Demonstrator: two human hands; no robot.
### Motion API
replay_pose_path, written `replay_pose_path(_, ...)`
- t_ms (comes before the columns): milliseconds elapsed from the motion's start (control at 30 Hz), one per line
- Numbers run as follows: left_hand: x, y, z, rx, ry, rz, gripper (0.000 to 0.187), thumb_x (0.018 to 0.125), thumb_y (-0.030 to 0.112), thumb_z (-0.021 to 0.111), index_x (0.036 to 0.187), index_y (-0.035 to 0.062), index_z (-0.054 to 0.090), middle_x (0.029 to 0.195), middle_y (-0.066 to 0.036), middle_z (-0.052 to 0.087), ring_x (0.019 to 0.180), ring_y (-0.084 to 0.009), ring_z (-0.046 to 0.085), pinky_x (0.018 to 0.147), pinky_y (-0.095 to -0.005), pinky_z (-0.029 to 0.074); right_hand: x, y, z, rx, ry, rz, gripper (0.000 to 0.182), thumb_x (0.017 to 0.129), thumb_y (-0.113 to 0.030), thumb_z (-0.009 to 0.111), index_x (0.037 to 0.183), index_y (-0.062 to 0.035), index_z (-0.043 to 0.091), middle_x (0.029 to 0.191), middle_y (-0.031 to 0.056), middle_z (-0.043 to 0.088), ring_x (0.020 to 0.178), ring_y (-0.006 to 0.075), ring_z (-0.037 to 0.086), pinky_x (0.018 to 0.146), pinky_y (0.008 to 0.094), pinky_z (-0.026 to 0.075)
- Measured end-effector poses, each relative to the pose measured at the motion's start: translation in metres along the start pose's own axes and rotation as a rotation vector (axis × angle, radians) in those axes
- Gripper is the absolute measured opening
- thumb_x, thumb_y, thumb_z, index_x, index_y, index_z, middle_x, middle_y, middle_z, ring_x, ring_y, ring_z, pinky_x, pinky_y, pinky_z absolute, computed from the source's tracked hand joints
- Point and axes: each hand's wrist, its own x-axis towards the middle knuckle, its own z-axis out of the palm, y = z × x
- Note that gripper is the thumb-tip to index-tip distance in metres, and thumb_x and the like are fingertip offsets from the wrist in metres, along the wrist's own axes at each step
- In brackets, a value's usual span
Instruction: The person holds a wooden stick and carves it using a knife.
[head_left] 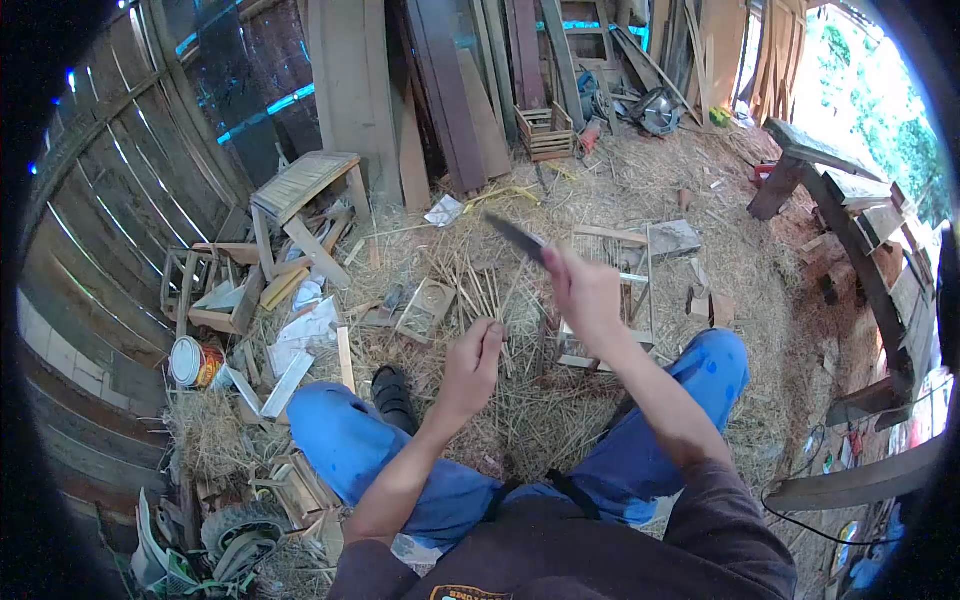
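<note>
Straw and wood offcuts cover the dirt floor (640, 190) of an open-sided timber shed, with planks leaning against the far wall (440, 90) and a small slatted wooden crate (546, 130) standing near them. The person sits low, knees in blue trousers (340, 440) spread apart, one black shoe (392, 395) planted between them.

The right hand (585, 295) is raised above the knees and closed around the handle of a long dark flat-bladed knife (515, 238), the blade angled up and to the left, its motion blurred. The left hand (470, 370) is lower and nearer the body, fingers pinched on a thin pale wooden stick (497, 340) held roughly upright. Blade and stick are apart at this instant, the blade higher and further out. A scatter of similar thin split sticks (470, 285) lies on the straw just beyond the left hand, beside a small square wooden frame (425, 308).

Procedure notes, as judgement:
1. Keep the left fingers below the strike line; they appear close to the stick's upper end.
2. Direct the stroke away from the knees.
3. Hold the stick steady and upright so that the edge meets it squarely.

A round paint tin (190, 362) stands well to the left.
</note>
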Motion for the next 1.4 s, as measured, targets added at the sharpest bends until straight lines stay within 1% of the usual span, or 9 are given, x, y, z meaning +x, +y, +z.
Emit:
replay_pose_path(200,-0.002,0.0,-0.001,-0.035,-0.089,-0.218,0.028,0.103,0.023,0.045,0.094,0.0004,0.059,0.066,-0.007,0.048,0.063,-0.0145,0.049,0.061,-0.0333,0.04,-0.012,-0.009,-0.003,-0.058,-0.06,-0.059,0.029,0.099,-0.025,0.058,0.077,-0.0061,0.053,0.057,0.0129,0.055,0.046,0.0317,0.055,0.042,0.0403,0.04)
replay_pose_path(400,-0.004,0.003,-0.001,-0.001,-0.015,-0.014,0.029,0.104,0.024,0.045,0.097,-0.0013,0.059,0.059,-0.008,0.043,0.054,-0.0123,0.041,0.052,-0.0345,0.034,-0.01,-0.004,-0.003,-0.026,-0.046,-0.026,0.019,0.097,-0.027,0.06,0.085,-0.0126,0.059,0.059,0.0123,0.058,0.048,0.0317,0.059,0.043,0.0431,0.044)
replay_pose_path(667,-0.003,0.007,-0.003,0.046,0.004,-0.02,0.029,0.104,0.024,0.044,0.094,-0.0006,0.057,0.061,-0.011,0.048,0.053,-0.0175,0.047,0.053,-0.0351,0.037,-0.002,0.0,-0.003,-0.071,-0.093,0.087,0.008,0.094,-0.016,0.062,0.089,-0.0102,0.065,0.064,0.0142,0.062,0.052,0.0334,0.061,0.045,0.041,0.046)
replay_pose_path(700,-0.004,0.008,-0.002,0.051,-0.011,-0.037,0.029,0.104,0.024,0.044,0.094,-0.0003,0.057,0.061,-0.011,0.048,0.053,-0.0181,0.047,0.054,-0.035,0.037,-0.011,-0.006,-0.001,0.046,0.018,-0.084,0.014,0.095,-0.018,0.062,0.085,-0.0087,0.062,0.062,0.0141,0.06,0.051,0.033,0.061,0.044,0.0413,0.045)
replay_pose_path(800,-0.005,-0.005,-0.001,-0.023,-0.038,-0.122,0.028,0.104,0.024,0.045,0.094,0.0002,0.057,0.061,-0.012,0.048,0.053,-0.0173,0.046,0.054,-0.0349,0.037,-0.022,-0.013,0.005,-0.105,-0.174,-0.1,0.02,0.096,-0.03,0.061,0.085,-0.0128,0.059,0.059,0.012,0.061,0.049,0.0316,0.061,0.042,0.0411,0.046)
replay_pose_path(967,-0.004,-0.002,-0.003,-0.032,-0.004,-0.064,0.028,0.104,0.023,0.045,0.094,0.0003,0.057,0.061,-0.011,0.047,0.054,-0.0157,0.044,0.054,-0.0349,0.038,-0.003,-0.004,-0.001,0.047,0.043,0.002,0.029,0.098,-0.033,0.058,0.078,-0.0121,0.055,0.054,0.0111,0.059,0.047,0.0318,0.06,0.041,0.043,0.045)
replay_pose_path(1067,-0.006,-0.006,0.0,-0.024,-0.003,-0.077,0.027,0.103,0.023,0.045,0.094,-0.0001,0.057,0.062,-0.012,0.048,0.055,-0.0161,0.046,0.055,-0.035,0.038,-0.027,-0.017,0.0,-0.075,-0.183,-0.112,0.028,0.099,-0.03,0.056,0.078,-0.0114,0.055,0.055,0.0107,0.059,0.047,0.031,0.06,0.042,0.0423,0.045)
replay_pose_path(1200,-0.004,0.007,-0.005,-0.015,-0.023,-0.06,0.028,0.104,0.025,0.045,0.093,0.0012,0.057,0.066,-0.003,0.049,0.061,-0.0114,0.045,0.058,-0.0296,0.039,0.012,-0.001,-0.009,-0.037,-0.018,0.116,0.027,0.097,-0.028,0.059,0.079,-0.0085,0.056,0.057,0.0116,0.057,0.046,0.0318,0.057,0.044,0.042,0.043)
replay_pose_path(1400,-0.005,-0.005,0.001,-0.046,-0.009,0.02,0.028,0.103,0.024,0.046,0.095,0.0005,0.057,0.068,-0.007,0.051,0.062,-0.0131,0.044,0.059,-0.0314,0.038,-0.017,-0.014,-0.003,-0.118,-0.048,-0.139,0.023,0.097,-0.03,0.06,0.084,-0.0111,0.061,0.064,0.009,0.063,0.05,0.0277,0.062,0.042,0.0382,0.046)
